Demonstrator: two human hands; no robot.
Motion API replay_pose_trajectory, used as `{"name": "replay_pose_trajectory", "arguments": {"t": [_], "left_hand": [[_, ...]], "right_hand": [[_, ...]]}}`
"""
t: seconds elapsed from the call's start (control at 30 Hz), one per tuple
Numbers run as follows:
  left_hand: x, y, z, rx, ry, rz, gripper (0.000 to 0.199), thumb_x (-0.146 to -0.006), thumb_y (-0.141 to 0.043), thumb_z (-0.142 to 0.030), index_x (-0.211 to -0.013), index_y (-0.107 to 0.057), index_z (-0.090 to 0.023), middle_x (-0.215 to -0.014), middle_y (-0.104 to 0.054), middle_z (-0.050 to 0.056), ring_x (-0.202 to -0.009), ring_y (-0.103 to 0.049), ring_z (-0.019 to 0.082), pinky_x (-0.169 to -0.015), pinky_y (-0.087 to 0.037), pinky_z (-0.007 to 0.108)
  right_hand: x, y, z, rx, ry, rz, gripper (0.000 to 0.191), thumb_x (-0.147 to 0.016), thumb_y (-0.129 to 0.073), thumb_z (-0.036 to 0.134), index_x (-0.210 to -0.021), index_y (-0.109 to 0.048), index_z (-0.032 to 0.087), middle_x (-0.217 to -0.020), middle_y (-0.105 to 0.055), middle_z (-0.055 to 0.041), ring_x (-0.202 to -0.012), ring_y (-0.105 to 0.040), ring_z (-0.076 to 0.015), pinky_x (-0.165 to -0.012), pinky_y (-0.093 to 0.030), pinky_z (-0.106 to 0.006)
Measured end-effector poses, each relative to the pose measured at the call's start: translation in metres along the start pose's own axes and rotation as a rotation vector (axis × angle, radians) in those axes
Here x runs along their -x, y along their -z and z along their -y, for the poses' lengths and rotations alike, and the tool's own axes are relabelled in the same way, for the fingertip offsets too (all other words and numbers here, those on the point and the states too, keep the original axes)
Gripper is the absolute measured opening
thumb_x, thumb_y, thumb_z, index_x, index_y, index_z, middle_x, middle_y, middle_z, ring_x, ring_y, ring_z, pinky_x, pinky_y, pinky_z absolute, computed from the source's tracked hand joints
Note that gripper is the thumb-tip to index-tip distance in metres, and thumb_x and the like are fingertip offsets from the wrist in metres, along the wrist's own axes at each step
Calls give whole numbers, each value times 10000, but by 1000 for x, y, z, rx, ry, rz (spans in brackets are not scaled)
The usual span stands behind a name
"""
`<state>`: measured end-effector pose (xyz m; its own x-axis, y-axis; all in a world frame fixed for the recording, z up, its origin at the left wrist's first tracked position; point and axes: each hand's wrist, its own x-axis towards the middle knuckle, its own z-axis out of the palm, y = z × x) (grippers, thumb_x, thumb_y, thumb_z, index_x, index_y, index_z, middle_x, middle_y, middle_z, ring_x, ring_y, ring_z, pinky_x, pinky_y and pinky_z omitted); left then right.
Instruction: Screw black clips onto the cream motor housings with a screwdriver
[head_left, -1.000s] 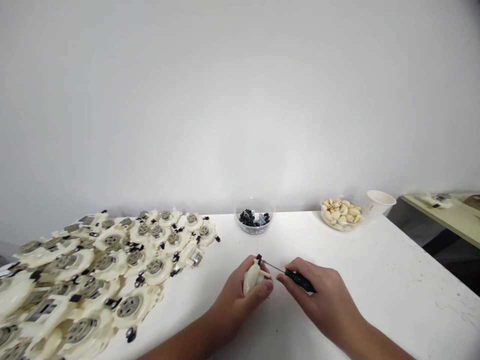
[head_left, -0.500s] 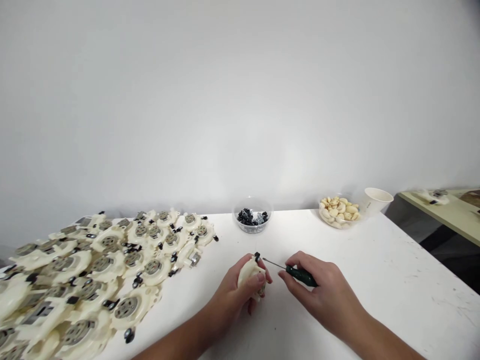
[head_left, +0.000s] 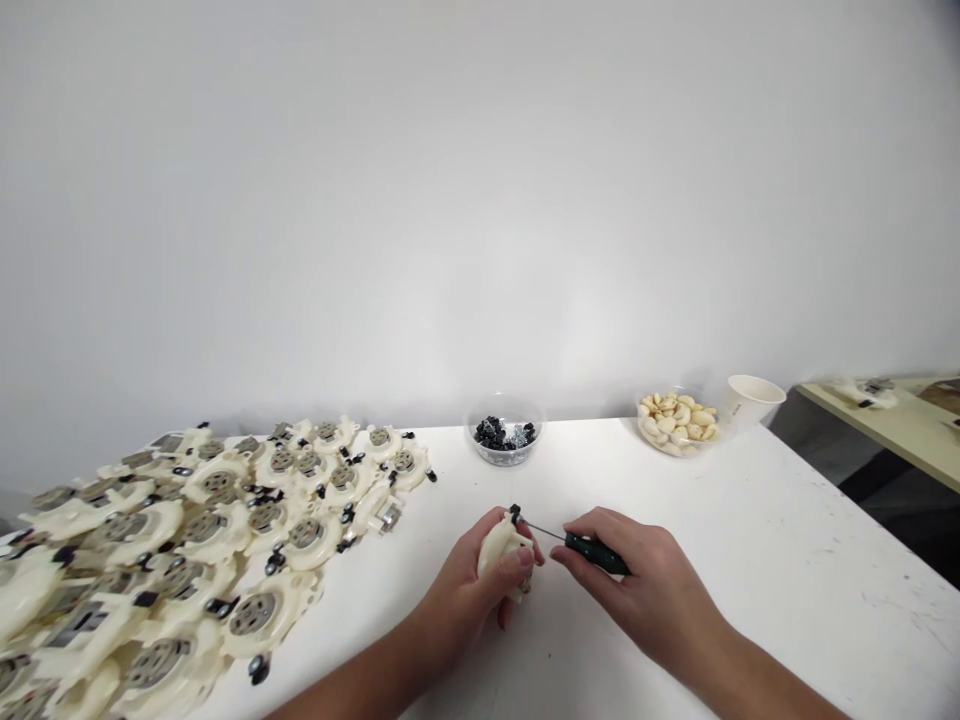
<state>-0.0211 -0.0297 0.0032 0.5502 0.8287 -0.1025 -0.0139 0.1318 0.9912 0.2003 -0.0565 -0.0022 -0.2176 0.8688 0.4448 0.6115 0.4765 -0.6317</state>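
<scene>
1. Cream plastic housing sat in the person's left hand, held over the white table. Its long axis stood roughly upright, tilted slightly, with a small black part at its upper end.
2. Left fingers were closed round the housing in a firm wrap, so I saw only part of its body.
3. The right hand was closed on a green-handled screwdriver, pinching it between right fingers and thumb. Its thin steel shaft ran nearly level, pointing left toward the black part.
4. From my remote view, the shaft's tip ended just beside the black part; I could not tell whether they touched. The left hand was the nearer to the housing, and the right hand lay to its right.
5. Further left lay a pile of cream housings with round metal centres. Ahead stood a clear bowl of small black and metal parts, a glass bowl of pale pieces and a paper cup.
</scene>
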Motion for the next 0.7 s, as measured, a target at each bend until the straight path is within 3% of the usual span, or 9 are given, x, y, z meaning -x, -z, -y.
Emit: {"name": "replay_pose_trajectory", "arguments": {"t": [0.13, 0.37, 0.6, 0.7], "left_hand": [[1, 0, 1, -7, -7, 2, 382, -941, -604, -532, -1055, -572, -169, -895, -560, 39, -729, -527, 140, -504, -457, 190], [2, 0, 1, -71, 16, 4, 384, -938, -614, -538, -1053, -551, -177, -798, -513, -10, -624, -466, 106, -527, -427, 203], [4, -2, -5, -98, 24, -1, 385, -918, -648, -533, -1047, -558, -181, -805, -523, -13, -629, -448, 106, -549, -370, 204], [4, -2, -7, -95, 7, -32, 360, -925, -651, -506, -1030, -564, -173, -823, -538, -2, -691, -461, 124, -621, -378, 225]], "right_hand": [[0, 0, 1, 5, 6, -12, 126, -981, -626, 349, -994, -673, 233, -803, -691, 7, -652, -629, -143, -607, -444, -262], [0, 2, 1, 3, -28, 12, 127, -979, -622, 353, -991, -678, 239, -812, -709, 1, -665, -646, -149, -618, -453, -261], [-2, 8, 7, 17, -93, 125, 71, -948, -630, 318, -953, -632, 247, -738, -679, 40, -600, -594, -128, -586, -439, -242], [-4, 12, 5, 72, -2, 183, 85, -968, -583, 249, -1046, -615, 250, -784, -698, 30, -623, -610, -136, -582, -417, -249]]}}
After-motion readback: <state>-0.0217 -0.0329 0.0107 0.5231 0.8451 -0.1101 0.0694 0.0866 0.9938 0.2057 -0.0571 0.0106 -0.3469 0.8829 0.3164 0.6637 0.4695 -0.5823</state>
